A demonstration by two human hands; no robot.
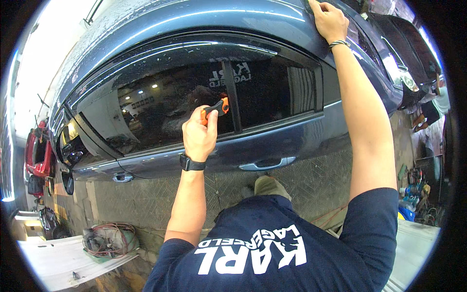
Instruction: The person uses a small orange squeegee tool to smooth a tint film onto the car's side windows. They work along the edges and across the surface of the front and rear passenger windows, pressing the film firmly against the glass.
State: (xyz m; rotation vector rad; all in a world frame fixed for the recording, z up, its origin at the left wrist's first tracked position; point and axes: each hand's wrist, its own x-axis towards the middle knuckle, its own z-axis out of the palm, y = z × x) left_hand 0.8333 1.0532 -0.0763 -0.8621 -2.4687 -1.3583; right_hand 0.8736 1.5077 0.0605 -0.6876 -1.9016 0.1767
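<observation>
My left hand (198, 134), with a black watch on its wrist, is closed around a small orange-and-black hand tool (222, 107). The tool is up against the dark side window (165, 102) of a blue car, just left of the black door pillar (231, 97). Whether it has a blade cannot be made out. Up at the top right, my right hand (332, 22) is at the car's roof edge, fingers bent around a small yellow-green thing (311, 5) that is mostly cut off by the picture's edge. A dark bracelet circles that wrist.
The car's blue body (233, 153) spans the view, with a door handle (266, 164) low before me. A coiled hose (112, 238) lies on a pale surface at lower left. A red car (40, 153) stands far left; a dark vehicle (406, 53) and tools (413, 190) are right.
</observation>
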